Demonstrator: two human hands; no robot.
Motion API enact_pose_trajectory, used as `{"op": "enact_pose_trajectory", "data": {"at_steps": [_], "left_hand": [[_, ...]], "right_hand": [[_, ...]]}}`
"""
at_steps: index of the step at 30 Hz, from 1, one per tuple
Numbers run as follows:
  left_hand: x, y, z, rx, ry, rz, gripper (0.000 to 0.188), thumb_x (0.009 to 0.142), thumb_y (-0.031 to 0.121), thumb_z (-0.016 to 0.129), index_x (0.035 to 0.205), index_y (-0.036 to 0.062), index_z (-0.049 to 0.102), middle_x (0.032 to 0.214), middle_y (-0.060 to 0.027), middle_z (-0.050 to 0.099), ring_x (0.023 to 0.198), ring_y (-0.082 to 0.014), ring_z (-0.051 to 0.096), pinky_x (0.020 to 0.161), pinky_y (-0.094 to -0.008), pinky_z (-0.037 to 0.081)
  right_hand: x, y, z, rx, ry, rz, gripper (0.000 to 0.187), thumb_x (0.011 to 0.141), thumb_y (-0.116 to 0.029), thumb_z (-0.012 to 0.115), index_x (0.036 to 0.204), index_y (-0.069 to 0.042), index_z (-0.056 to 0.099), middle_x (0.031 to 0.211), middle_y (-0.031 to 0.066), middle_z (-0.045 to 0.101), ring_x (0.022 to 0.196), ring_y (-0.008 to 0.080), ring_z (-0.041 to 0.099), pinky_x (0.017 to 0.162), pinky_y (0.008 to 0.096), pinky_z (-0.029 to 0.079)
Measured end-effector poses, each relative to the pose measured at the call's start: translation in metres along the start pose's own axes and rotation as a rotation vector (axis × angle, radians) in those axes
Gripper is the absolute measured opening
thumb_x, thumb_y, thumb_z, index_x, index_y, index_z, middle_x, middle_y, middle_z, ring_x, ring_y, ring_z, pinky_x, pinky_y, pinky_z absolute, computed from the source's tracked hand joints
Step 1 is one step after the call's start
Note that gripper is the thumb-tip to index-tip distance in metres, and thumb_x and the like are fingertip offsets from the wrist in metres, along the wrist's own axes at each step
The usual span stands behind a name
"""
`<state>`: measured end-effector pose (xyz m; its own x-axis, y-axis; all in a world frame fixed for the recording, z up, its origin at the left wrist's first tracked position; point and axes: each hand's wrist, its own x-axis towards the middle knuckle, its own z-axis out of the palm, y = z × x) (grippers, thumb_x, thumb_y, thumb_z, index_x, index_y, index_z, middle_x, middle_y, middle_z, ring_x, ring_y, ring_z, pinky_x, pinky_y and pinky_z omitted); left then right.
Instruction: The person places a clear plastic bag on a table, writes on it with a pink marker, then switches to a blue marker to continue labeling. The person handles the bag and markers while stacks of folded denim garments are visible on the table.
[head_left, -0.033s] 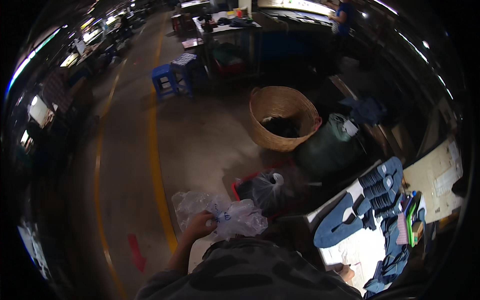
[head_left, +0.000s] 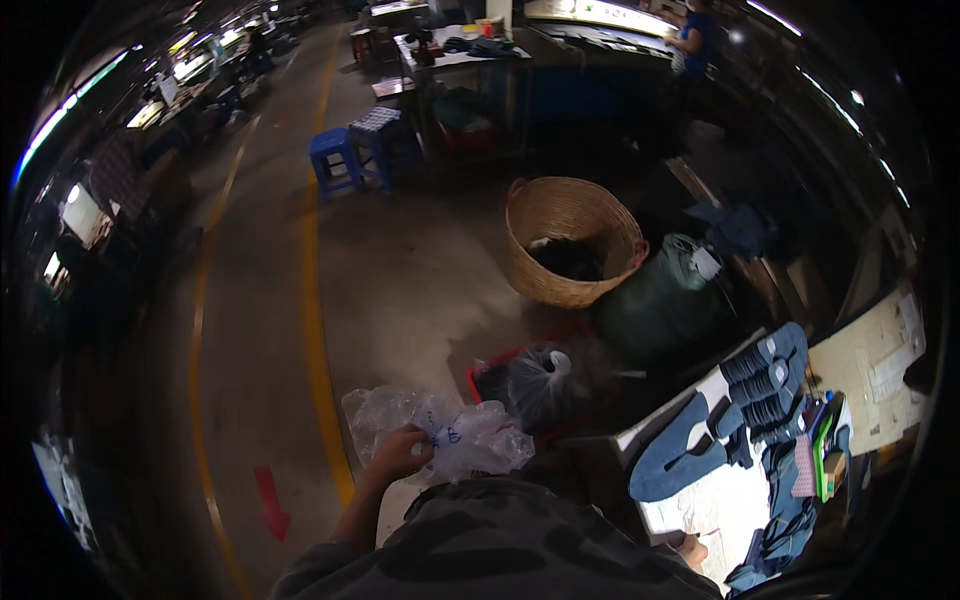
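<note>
My left hand [head_left: 400, 453] is closed on a crumpled clear plastic bag [head_left: 470, 437] with blue marks on it, at the lower middle. My right hand [head_left: 688, 549] rests low at the edge of a brightly lit white worktop [head_left: 700, 505], its fingers curled; anything in them is too small to make out. Just beyond it lies a large curved blue-grey cut piece [head_left: 672, 465] on the worktop. Stacks of small dark blue pieces [head_left: 757, 385] lie farther back, and more blue pieces [head_left: 785, 530] are heaped along the right side.
A red crate [head_left: 482, 378] with a tied clear bag [head_left: 540, 375] stands on the floor ahead. Beyond are a wicker basket [head_left: 570, 290] with dark contents, a full green sack [head_left: 655, 305] and blue stools [head_left: 335, 160]. Yellow lines [head_left: 315, 330] mark the left floor. A person [head_left: 693, 45] stands far right.
The surroundings sit slightly lower and farther right in the picture. My right hand has shifted a little on the worktop; my left hand still grips the plastic bag.
</note>
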<state>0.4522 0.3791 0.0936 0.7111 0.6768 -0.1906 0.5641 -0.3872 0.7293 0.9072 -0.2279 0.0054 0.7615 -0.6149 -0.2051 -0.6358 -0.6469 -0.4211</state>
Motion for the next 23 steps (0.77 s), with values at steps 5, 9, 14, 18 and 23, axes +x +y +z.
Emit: {"op": "enact_pose_trajectory", "data": {"at_steps": [5,9,14,18,23], "left_hand": [[-0.014,-0.024,-0.002,0.006,0.047,-0.104,0.024,0.087,0.027,0.075,0.098,0.0049,0.077,0.11,-0.02,0.073,0.105,-0.0404,0.071,0.094,-0.0452,0.057],[0.004,-0.035,-0.015,0.004,0.076,-0.149,0.024,0.089,0.029,0.073,0.098,0.0071,0.077,0.11,-0.0188,0.073,0.106,-0.0405,0.07,0.095,-0.0458,0.057],[0.029,-0.042,-0.034,-0.019,0.063,-0.124,0.023,0.091,0.027,0.073,0.1,0.0065,0.077,0.112,-0.0195,0.073,0.107,-0.04,0.07,0.096,-0.0445,0.057],[0.059,-0.057,-0.07,-0.092,0.085,-0.118,0.022,0.094,0.024,0.072,0.101,0.0043,0.075,0.112,-0.0191,0.073,0.107,-0.0396,0.07,0.096,-0.0437,0.056],[0.114,-0.109,-0.141,-0.071,0.156,-0.257,0.023,0.093,0.026,0.073,0.101,0.0046,0.076,0.113,-0.0199,0.073,0.11,-0.0385,0.07,0.097,-0.0445,0.055]], "right_hand": [[0.001,-0.052,0.012,0.06,0.223,-0.202,0.047,0.081,-0.02,0.082,0.113,0.007,0.059,0.094,0.0188,0.07,0.072,0.0299,0.066,0.064,0.0471,0.055],[0.007,-0.183,0.026,0.354,0.035,-0.368,0.043,0.083,-0.015,0.082,0.114,0.002,0.059,0.085,0.014,0.067,0.061,0.0194,0.063,0.051,0.0383,0.05],[-0.073,-0.348,0.107,1.034,-0.452,-0.599,0.039,0.088,-0.003,0.074,0.124,-0.002,0.06,0.097,0.0052,0.065,0.075,0.0163,0.061,0.065,0.0329,0.051],[-0.198,-0.424,0.201,0.803,-0.761,-0.536,0.051,0.087,0.002,0.072,0.136,-0.005,0.06,0.108,0.004,0.066,0.098,0.0222,0.064,0.087,0.0388,0.054],[-0.377,-0.431,0.317,0.444,-1.206,-0.511,0.057,0.086,-0.004,0.075,0.141,-0.009,0.061,0.116,0.0049,0.065,0.105,0.0243,0.068,0.093,0.043,0.058]]}}
